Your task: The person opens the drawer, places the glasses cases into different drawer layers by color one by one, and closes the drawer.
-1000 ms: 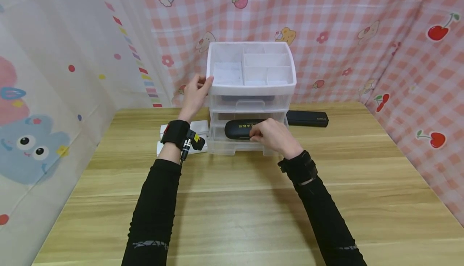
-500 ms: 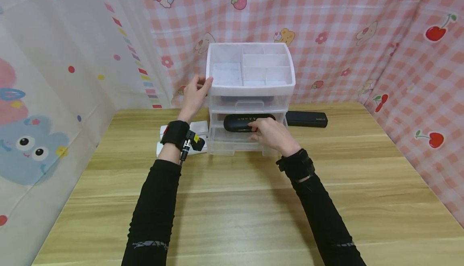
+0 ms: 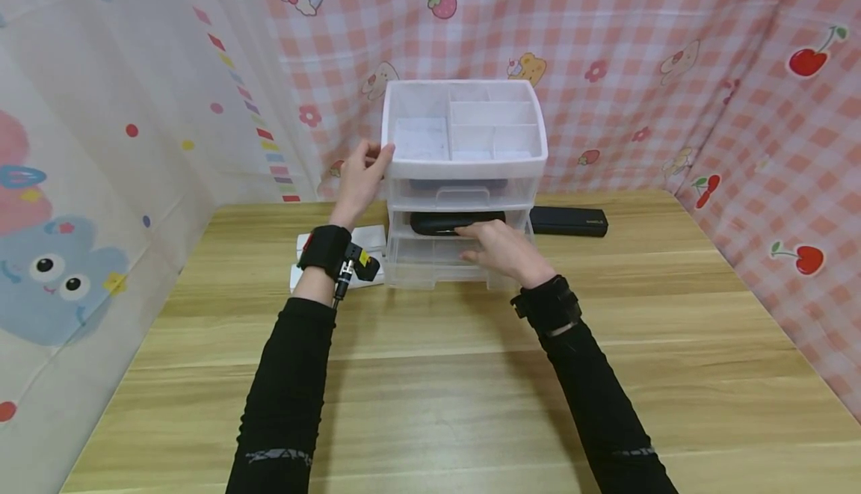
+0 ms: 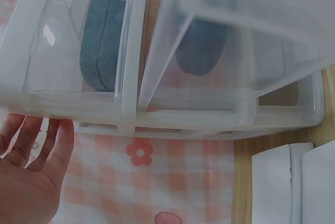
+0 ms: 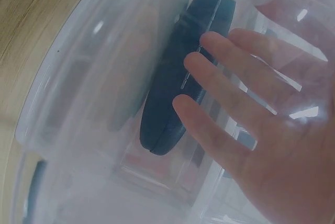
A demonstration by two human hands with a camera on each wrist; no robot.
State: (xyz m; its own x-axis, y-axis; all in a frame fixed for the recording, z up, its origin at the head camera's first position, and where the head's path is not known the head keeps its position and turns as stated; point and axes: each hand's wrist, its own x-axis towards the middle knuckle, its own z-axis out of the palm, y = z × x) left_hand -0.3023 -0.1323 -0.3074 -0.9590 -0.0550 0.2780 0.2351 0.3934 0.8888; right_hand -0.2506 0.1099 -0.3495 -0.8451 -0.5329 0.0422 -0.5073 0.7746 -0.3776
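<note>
With right hand (image 3: 503, 247) spread, fingers nearly straight, seems to press fingertips to the near side of the black case (image 3: 433, 223) — pinching nothing, as far as visible. With left hand (image 3: 361, 182) likewise extended, touches the left side of the white drawer unit (image 3: 464, 170), near the middle of the back edge of the worktop (image 3: 430, 389), apparently to steady.

Looks well along, judging by the black case: already inside the unit's middle level, in the clear drawer (image 3: 409, 273), to all appearance pulled out toward the worktop's front edge. Cannot tell resting flat from slightly tilted through the cloudy plastic. Also already inside, one level up behind a closed front: a bluish case (image 4: 102, 41).

Left over, in all likelihood: settling the black case, taking the fingers away, sliding the drawer in — none done yet. Outside the unit, on the worktop: a long black box (image 3: 568, 221), just beside the unit toward the back-right corner, and white boxes (image 3: 368, 238), just beside the unit toward the back-left corner, partly hidden by the left wrist.
</note>
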